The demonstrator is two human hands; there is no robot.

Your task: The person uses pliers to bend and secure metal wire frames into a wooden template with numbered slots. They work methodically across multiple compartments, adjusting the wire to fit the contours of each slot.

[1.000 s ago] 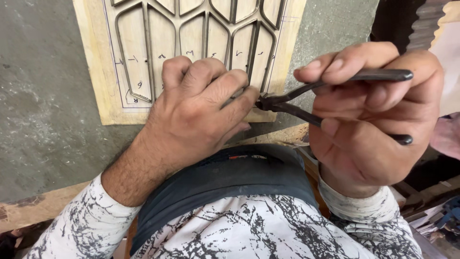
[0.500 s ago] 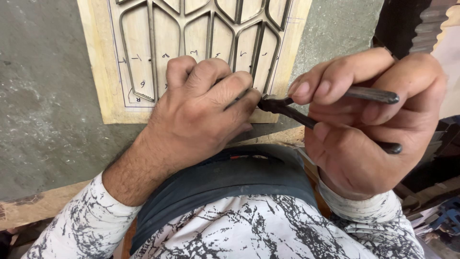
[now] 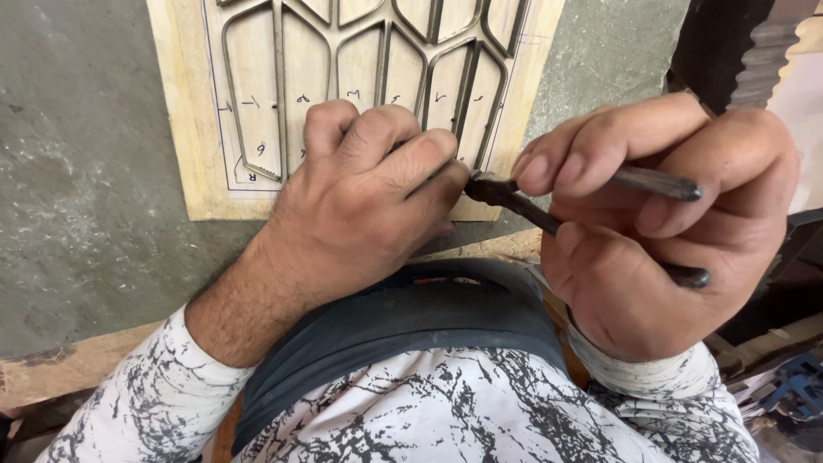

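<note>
My right hand [image 3: 660, 257] grips the two dark handles of a pair of pliers [image 3: 523, 201] and squeezes them close together. The jaws point left and meet the fingertips of my left hand [image 3: 369, 197]. That hand is curled into a pinch over the lower edge of a pale wooden board [image 3: 184, 129], apparently on a thin metal strip that its fingers mostly hide. Bent metal strips [image 3: 279, 86] stand set into the board in a pattern of pointed panels, with small pen marks between them.
The board lies on a grey, rough worktop [image 3: 86, 214] whose worn wooden edge [image 3: 94, 360] runs along the front left. Dark turned wood [image 3: 754, 60] stands at the upper right, and dim clutter with a blue object [image 3: 793, 390] sits at the lower right.
My right hand has squeezed the pliers' handles closer together. Both hands stay at the board's lower edge, with my left fingers still pinched at the jaws.
</note>
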